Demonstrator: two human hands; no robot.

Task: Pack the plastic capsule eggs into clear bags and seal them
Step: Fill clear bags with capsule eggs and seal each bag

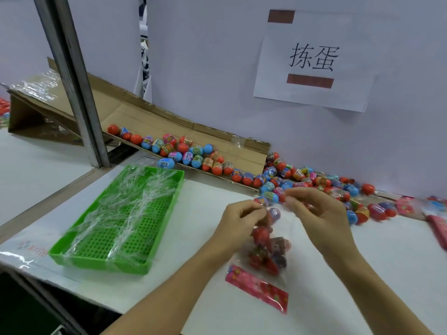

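Observation:
A clear bag (268,250) holding several red and blue capsule eggs lies on the white table in front of me, with a pink header card (257,287) at its near end. My left hand (242,216) pinches the bag's open top on the left. My right hand (316,211) pinches the same top edge on the right. Loose capsule eggs (312,180), red, blue and pink with printed bands, are heaped along the back wall. More eggs (183,151) lie on a sloping cardboard chute (135,110).
A green perforated tray (125,221) with clear empty bags in it sits to the left. A grey metal post (72,81) stands behind the tray. Pink packaged bags (437,228) lie at the right edge. A paper sign (314,59) hangs on the white wall.

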